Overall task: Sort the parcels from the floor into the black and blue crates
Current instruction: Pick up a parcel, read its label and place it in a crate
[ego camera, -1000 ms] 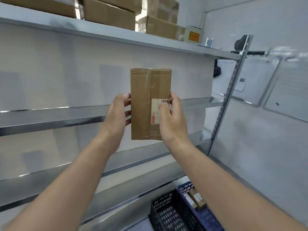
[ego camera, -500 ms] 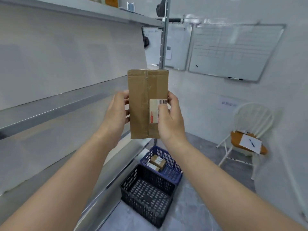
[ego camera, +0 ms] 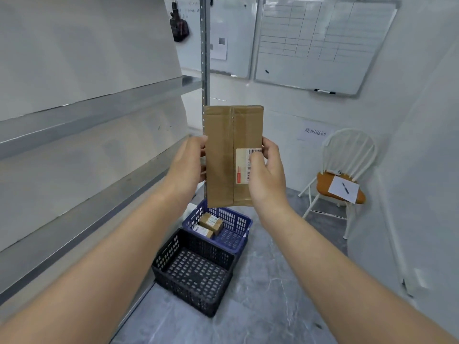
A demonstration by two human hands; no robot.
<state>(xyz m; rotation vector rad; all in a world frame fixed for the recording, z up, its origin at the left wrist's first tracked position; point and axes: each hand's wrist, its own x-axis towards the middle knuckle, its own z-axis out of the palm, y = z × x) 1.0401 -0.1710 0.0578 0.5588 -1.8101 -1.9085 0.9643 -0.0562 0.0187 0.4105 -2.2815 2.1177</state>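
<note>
I hold a flat brown cardboard parcel [ego camera: 223,155] upright in front of me, its taped seam and barcode label facing me. My left hand [ego camera: 188,165] grips its left edge and my right hand [ego camera: 267,170] grips its right edge, thumb over the label. On the floor below stands the black crate [ego camera: 193,271], nothing visible inside it. Just behind it sits the blue crate [ego camera: 233,222] with two small brown parcels [ego camera: 211,223] inside.
A grey metal shelf rack [ego camera: 99,112] runs along the left wall. A white chair [ego camera: 345,175] with an orange cushion, paper and pen stands at the right. Whiteboards [ego camera: 320,43] hang on the far wall. Grey floor [ego camera: 273,294] lies open to the right of the crates.
My view has swung right and down from the shelves toward the crates and chair. The parcel stays gripped in both hands in the same upright pose.
</note>
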